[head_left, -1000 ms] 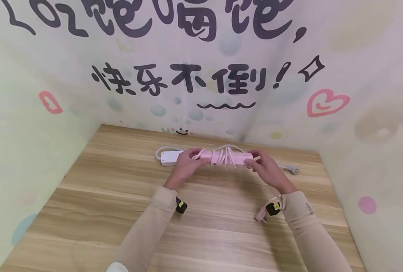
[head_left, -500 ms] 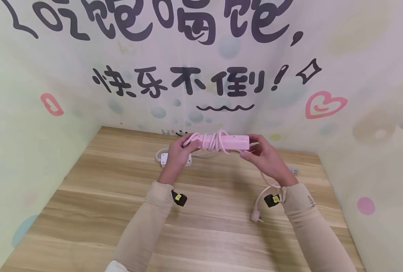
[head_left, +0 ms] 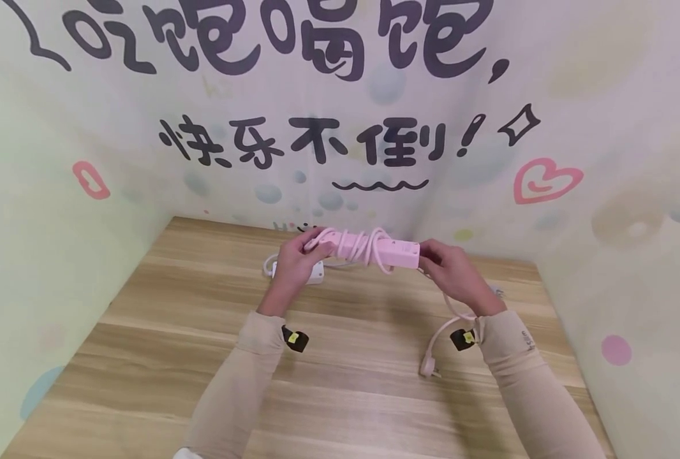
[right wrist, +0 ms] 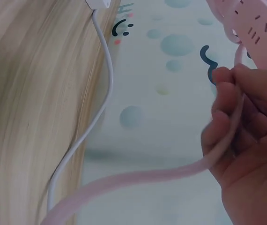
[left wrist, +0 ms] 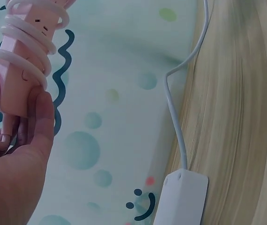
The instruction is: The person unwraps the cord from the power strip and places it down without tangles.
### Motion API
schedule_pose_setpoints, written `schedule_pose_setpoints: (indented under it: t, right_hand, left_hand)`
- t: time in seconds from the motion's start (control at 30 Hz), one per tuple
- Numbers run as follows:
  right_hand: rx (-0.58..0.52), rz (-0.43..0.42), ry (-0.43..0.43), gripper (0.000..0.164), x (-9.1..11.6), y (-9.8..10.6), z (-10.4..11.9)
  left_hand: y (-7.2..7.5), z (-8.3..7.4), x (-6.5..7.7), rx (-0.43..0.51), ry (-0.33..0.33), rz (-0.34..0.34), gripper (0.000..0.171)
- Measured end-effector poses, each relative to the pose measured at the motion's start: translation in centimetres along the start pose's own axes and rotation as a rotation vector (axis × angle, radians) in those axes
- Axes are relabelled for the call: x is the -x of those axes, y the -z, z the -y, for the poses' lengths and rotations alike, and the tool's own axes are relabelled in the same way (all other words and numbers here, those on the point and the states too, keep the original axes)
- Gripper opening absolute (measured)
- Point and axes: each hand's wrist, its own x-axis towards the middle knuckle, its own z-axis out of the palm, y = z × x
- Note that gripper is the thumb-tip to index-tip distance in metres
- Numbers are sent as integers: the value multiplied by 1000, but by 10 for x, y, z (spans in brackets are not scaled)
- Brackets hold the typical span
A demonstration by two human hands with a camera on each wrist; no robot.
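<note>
A: Head view first. Where's the pink power strip [head_left: 374,250]?

B: Held up in the air over the far edge of the table [head_left: 162,357], close to the back wall [head_left: 340,95]. Left hand [head_left: 295,262] grips its left end, fingers curled round it. Right hand [head_left: 453,275] is at its right end, fingers bent round the pink cord [head_left: 369,245]. Cord is wound several times round the strip's middle, then hangs from the right hand down to a pink plug [head_left: 428,367] near the table

A: Anything else by the strip?

B: White power strip [head_left: 311,273] lying on the table just below the pink one, partly behind the left hand

A: Left wrist view?

B: Left hand [left wrist: 16,159] thumb and fingers clamped on the end of the pink strip [left wrist: 23,70], cord loops [left wrist: 28,44] round it. White strip [left wrist: 180,199] and its white cable [left wrist: 175,112] lie below along the wall

A: Right wrist view?

B: Right hand [right wrist: 248,131] fingers closed together, pinching the pink cord [right wrist: 171,173], pink strip [right wrist: 257,28] just above the fingers. White cable [right wrist: 100,93] runs along the table edge
</note>
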Motion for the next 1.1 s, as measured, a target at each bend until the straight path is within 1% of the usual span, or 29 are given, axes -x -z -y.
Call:
schedule_pose_setpoints:
  t: [0.13, 0.2, 0.4, 0.53, 0.67, 0.87, 0.97, 1.1]
  right_hand:
    - [32, -64, 60, 17, -2, 8, 5]
    - [56, -88, 70, 15, -3, 12, 8]
    - [83, -72, 49, 17, -3, 19, 14]
    - [118, -81, 35, 17, -4, 20, 18]
    - [161, -103, 40, 17, -4, 20, 23]
    - [193, -120, 59, 16, 0, 21, 36]
    - [191, -110, 69, 17, 3, 21, 42]
    - [176, -67, 90, 15, 7, 19, 49]
  left_hand:
    - [-1, -4, 3, -16, -43, 26, 42]
    - [-1, -5, 4, -19, -56, 35, 42]
    - [1, -2, 7, -29, -54, 33, 45]
    - [2, 0, 8, -36, -61, 32, 48]
    - [3, 2, 9, -54, -54, 10, 46]
    - [3, 3, 11, -72, -32, -28, 44]
    - [3, 4, 11, -67, -16, -53, 44]
    - [3, 6, 12, -48, 10, -84, 42]
